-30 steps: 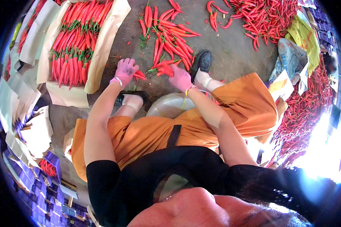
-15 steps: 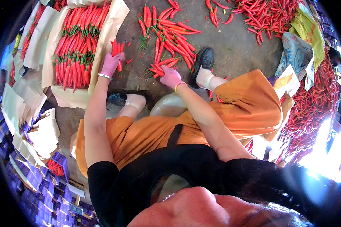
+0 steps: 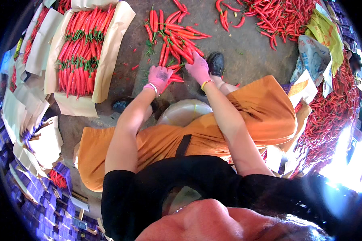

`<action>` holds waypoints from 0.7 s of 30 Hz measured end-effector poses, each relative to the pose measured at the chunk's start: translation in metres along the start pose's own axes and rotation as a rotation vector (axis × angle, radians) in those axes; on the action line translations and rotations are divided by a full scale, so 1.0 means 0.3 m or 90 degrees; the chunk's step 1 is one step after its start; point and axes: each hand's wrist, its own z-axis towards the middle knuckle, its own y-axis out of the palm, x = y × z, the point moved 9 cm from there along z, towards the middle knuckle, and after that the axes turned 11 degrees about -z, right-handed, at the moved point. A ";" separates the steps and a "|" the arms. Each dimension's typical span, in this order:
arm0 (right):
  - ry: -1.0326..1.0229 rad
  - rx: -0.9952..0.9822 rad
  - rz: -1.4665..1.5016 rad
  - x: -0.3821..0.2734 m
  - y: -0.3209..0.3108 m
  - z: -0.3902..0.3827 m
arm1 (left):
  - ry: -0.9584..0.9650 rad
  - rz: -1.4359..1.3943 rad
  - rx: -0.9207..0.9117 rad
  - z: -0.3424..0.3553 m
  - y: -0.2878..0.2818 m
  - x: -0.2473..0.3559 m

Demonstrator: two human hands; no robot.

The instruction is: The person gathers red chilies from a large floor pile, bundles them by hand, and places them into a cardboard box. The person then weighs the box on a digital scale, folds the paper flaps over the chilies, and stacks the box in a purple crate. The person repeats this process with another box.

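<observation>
A loose heap of long red chillies (image 3: 177, 40) lies on the floor before me. My left hand (image 3: 159, 78), in a pink glove, is at the heap's near left side. Its fingers are closed on a few red chillies (image 3: 175, 78) whose ends show to its right. My right hand (image 3: 198, 69), also gloved in pink, reaches into the heap's near right edge, its fingers bent round a red chilli there. Both sets of fingertips are partly hidden. Left of the heap stands a paper-lined box (image 3: 113, 52) with chillies packed in neat rows.
A larger chilli pile (image 3: 283, 18) spreads at the far right, near a yellow sack (image 3: 328, 32) and a pale plastic sack (image 3: 314, 60). More chillies (image 3: 330, 116) fill the right side. Paper sheets (image 3: 44, 140) and purple crates (image 3: 44, 209) stand at left. My shoes flank the heap.
My left hand has come right from the box's edge to the heap, and the chillies it held upright are no longer seen there. My right hand has moved up and right over the heap.
</observation>
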 end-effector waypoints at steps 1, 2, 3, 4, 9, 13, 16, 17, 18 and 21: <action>-0.027 -0.027 -0.021 -0.063 0.004 0.000 | 0.012 0.019 -0.020 -0.025 -0.012 -0.018; -0.090 -0.025 -0.090 -0.097 0.056 0.022 | 0.008 0.033 -0.022 -0.042 -0.018 -0.035; -0.165 -0.051 -0.181 -0.147 0.110 0.037 | 0.005 0.044 -0.023 -0.055 -0.005 -0.050; -0.240 -0.077 -0.274 -0.194 0.170 0.042 | 0.003 0.055 -0.024 -0.071 0.014 -0.062; -0.348 -0.168 -0.347 -0.285 0.327 0.015 | 0.025 0.067 -0.074 -0.128 0.034 -0.092; -0.227 -0.132 -0.180 -0.136 0.191 -0.006 | -0.032 -0.137 -0.132 -0.204 -0.165 -0.211; 0.046 -0.312 0.232 0.011 0.287 -0.124 | -0.233 -0.563 -0.071 -0.201 -0.088 -0.340; 0.160 -0.443 0.404 0.016 0.385 -0.178 | -0.289 -0.797 -0.076 -0.198 0.052 -0.381; 0.229 -0.379 0.434 0.025 0.419 -0.204 | -0.335 -1.037 -0.081 -0.177 0.152 -0.388; 0.288 -0.291 0.236 -0.026 0.458 -0.247 | -0.354 -0.947 -0.106 -0.160 0.326 -0.280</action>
